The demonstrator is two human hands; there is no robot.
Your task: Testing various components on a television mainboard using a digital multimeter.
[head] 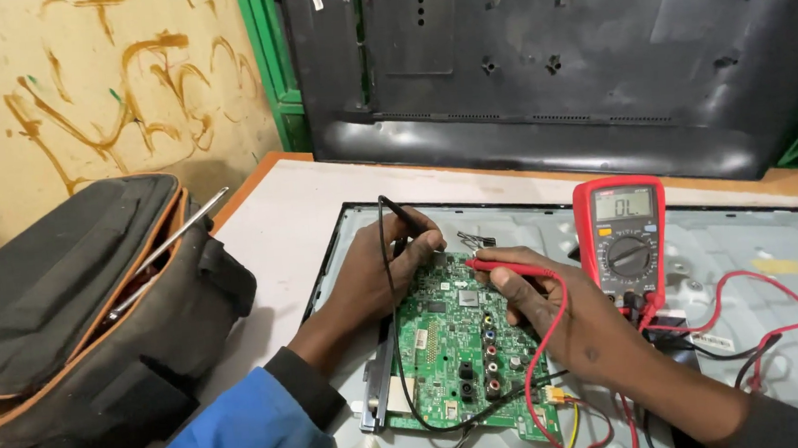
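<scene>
A green circuit board lies on the metal back of an opened flat screen. My left hand grips a black test probe, its tip down at the board's upper left corner. A red test probe is pinched in my right hand, tip touching the top of the board. Red and black leads run from both probes to a red multimeter standing just right of my right hand.
A black tool bag with orange trim sits open at the left, a metal rod sticking out. A black plastic screen back cover leans against the wall behind. Loose red, black and yellow wires trail at the lower right.
</scene>
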